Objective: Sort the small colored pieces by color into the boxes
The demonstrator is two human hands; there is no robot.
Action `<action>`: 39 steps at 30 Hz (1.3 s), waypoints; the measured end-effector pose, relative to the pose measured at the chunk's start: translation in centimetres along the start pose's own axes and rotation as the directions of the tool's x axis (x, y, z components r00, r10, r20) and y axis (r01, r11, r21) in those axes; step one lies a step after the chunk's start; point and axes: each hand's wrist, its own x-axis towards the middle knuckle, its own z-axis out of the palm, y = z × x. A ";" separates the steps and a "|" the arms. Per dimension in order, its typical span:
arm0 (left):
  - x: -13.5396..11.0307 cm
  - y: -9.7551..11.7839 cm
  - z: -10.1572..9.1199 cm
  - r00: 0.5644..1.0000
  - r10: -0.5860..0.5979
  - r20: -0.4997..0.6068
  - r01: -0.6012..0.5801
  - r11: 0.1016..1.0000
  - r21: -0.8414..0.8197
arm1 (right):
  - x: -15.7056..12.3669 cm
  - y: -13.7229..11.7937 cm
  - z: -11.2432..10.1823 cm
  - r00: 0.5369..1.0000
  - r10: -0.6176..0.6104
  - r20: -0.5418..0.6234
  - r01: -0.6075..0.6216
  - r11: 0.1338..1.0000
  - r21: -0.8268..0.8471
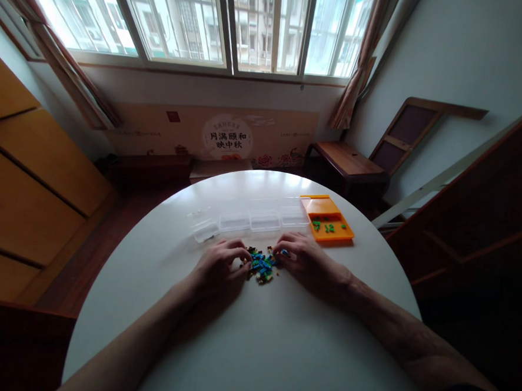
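Observation:
A small pile of toy building bricks [262,265], mostly blue with green, tan and dark brown ones, lies on the white round table [251,348]. My left hand [222,263] rests at the pile's left edge, its index finger and thumb curved and apart, with no brick visible between them. At the right edge, my right hand [302,256] has its fingers bent down together at the bricks. Some blue bricks [284,253] show under its fingers; what the fingertips pinch, if anything, is hidden.
Behind the pile stands a row of clear plastic compartments [266,221], with a small clear box [205,232] at its left end. An orange tray [347,236] to the right holds several green bricks [328,228]. A wooden chair [347,159] stands beyond the table.

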 end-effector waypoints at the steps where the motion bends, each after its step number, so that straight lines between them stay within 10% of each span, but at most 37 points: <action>1: 0.0 0.1 0.0 1.000 -0.001 -0.010 0.001 1.000 0.005 | 0.0 0.0 0.0 1.000 -0.001 0.001 0.001 1.000 -0.002; 9: 0.3 0.4 -0.2 0.999 -0.019 -0.047 0.018 1.000 -0.014 | 0.5 -0.4 -1.5 0.994 -0.008 -0.106 0.011 1.000 0.026; 16: -0.7 -0.7 0.3 0.995 -0.053 -0.082 0.054 0.998 0.018 | -0.3 2.7 -5.1 0.929 0.223 -0.296 -0.261 0.961 -0.095; 28: -0.9 -0.6 0.2 0.992 -0.017 -0.123 0.025 0.998 0.065 | -2.0 6.0 -7.2 0.856 0.452 -0.250 -0.516 0.762 -0.391; 33: -0.8 -0.4 0.1 0.991 -0.013 -0.131 0.022 0.998 0.066 | -1.4 5.0 -6.6 0.881 0.376 -0.286 -0.455 0.837 -0.303; 39: -0.4 0.0 0.4 0.986 -0.036 -0.160 0.043 0.998 0.044 | 0.3 0.4 -3.9 0.976 0.080 -0.203 -0.098 0.992 -0.079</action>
